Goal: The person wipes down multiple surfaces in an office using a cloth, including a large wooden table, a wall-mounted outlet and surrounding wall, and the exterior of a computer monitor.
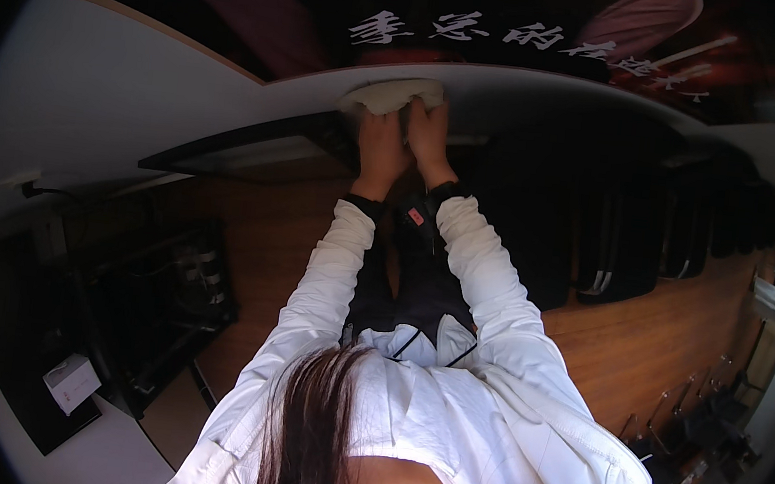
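Observation:
Both of my arms, in white sleeves with dark cuffs at the wrists, reach straight ahead. My left hand [382, 154] and my right hand [429, 141] are side by side, fingers closed on a cream-coloured cloth [393, 94]. The cloth is bunched and lies against a pale wall-like surface [536, 86], just below the edge of a dark picture panel [483, 49]. Some of my fingertips are hidden in its folds.
Below my left hand a black-framed panel [228, 145] leans at a slant. Dark chairs [629, 239] line the right side over a wooden floor [603, 345]. At lower left are a dark rack [155, 293] and a small white box [72, 384].

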Demonstrator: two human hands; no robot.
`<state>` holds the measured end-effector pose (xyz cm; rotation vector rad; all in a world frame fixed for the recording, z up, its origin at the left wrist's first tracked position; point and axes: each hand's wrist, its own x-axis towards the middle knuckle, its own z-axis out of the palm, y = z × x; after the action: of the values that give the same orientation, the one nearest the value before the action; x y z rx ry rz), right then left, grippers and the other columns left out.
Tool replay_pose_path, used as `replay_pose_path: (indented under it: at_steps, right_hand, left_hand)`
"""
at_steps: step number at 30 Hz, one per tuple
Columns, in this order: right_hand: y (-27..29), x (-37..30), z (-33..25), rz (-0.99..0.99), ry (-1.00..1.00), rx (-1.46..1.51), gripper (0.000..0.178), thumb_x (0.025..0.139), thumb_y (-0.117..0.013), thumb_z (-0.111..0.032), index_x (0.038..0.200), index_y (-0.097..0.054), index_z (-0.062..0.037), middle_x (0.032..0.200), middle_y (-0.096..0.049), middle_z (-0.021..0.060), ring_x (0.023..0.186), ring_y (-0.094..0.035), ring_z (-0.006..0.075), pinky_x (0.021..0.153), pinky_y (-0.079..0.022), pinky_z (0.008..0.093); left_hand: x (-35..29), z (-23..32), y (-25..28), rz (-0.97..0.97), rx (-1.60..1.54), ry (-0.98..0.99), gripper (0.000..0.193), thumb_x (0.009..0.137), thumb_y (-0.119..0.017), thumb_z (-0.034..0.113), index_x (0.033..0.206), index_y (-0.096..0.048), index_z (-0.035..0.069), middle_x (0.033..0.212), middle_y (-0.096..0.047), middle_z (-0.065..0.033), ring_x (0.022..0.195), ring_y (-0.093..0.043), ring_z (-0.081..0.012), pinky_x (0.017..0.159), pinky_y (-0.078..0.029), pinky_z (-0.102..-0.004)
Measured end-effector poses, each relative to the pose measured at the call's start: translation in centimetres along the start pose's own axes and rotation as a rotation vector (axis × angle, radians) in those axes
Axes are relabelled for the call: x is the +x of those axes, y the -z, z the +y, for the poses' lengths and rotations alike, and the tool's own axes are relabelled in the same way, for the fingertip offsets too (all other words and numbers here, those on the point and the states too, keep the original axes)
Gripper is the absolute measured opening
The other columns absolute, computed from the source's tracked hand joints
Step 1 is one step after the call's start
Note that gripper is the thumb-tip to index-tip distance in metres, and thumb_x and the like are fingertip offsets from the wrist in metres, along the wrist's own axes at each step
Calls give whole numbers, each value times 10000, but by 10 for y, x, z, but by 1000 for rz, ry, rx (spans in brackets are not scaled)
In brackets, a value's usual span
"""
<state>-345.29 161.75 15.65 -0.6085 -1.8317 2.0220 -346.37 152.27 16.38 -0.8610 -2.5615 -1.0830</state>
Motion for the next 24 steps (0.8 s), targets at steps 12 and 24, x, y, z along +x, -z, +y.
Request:
replay_pose_path:
  at_steps: [12, 24]
  right_hand:
    - [-13, -3, 15, 96, 140, -160, 279, 935, -457, -116, 1167, -443, 38, 1112, -558, 183, 996, -547, 274, 870, -430, 392]
    - [-4, -31, 52, 32, -430, 299, 350, 946, -501, -217, 1240, -516, -27, 1176, -569, 98, 1033, -562, 211, 837, -473, 339]
  left_hand:
    - [-6, -6, 25, -122, -88, 27, 628, 669, -694, 68, 1258, -485, 4, 1233, -488, -241, 1143, -445, -453, 925, -427, -492]
    - [-65, -14, 27, -182, -102, 118, 606, 742, -583, -7, 1330, -442, 31, 1350, -446, -192, 1194, -475, -391, 955, -452, -428]
